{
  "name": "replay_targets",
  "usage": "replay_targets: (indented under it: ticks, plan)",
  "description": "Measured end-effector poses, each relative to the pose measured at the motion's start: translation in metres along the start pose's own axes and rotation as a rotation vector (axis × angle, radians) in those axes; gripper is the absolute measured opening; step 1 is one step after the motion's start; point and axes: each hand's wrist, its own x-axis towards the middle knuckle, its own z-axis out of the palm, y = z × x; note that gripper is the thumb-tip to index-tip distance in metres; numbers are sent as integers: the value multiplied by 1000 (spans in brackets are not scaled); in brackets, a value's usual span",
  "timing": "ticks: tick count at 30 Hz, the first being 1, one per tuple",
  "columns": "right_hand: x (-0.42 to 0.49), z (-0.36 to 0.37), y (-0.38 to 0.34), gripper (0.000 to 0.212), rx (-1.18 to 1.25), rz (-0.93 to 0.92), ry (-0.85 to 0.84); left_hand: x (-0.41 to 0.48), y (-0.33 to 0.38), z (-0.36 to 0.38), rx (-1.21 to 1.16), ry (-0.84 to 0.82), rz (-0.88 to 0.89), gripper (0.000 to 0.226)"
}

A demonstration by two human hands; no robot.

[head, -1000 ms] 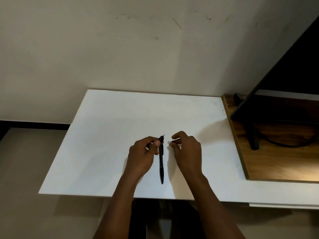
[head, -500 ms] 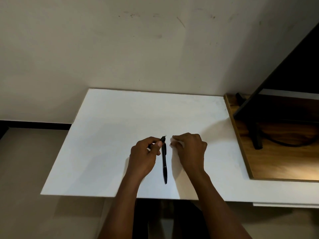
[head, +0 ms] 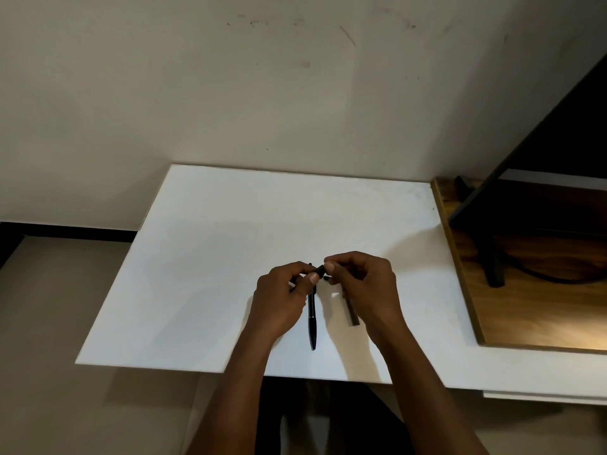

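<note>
Centrally, left hand [head: 282, 300] gripping pen [head: 312, 323], right hand [head: 364, 287] pinching its top

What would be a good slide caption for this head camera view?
Left hand and right hand pinch the top end of a black pen over a white board.

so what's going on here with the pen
A person is working on a black pen over a white board. The left hand grips the pen near its upper end. The right hand pinches the very tip of that end between thumb and forefinger, perhaps to twist or pull a part there. Whether anything has come loose cannot be told.
</note>
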Motion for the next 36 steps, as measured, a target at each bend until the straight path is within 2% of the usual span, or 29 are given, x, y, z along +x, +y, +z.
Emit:
replay_targets:
  ticks: [9, 14, 16, 18, 22, 26, 30, 36]
  plan:
    - [2, 1, 5, 9, 152, 141, -55, -1, 1, 2, 99, -13, 58, 19]
    - [4, -4, 3, 10, 289, 209, 23, 0, -5, -3, 91, 15, 53, 19]
    - [6, -10, 3, 9, 174, 171, 59, 0, -7, -5, 80, 21, 41, 19]
    - [5, -14, 5, 11, -66, 108, 71, 0, -7, -5, 45, 33, 37, 19]
    - [0, -11, 5, 7, -442, 16, -93, 0, -6, -4, -10, 57, 35, 19]
    - [-7, -3, 5, 10, -592, -1, -178, 0, -4, -5, -34, 66, 21, 18]
    - [-9, 8, 5, 11, -727, -90, -148, -1, -4, -6, -46, 69, 5, 19]
    - [-9, 11, 5, 15, -723, -74, -95, -2, -4, -6, -50, 66, 6, 18]
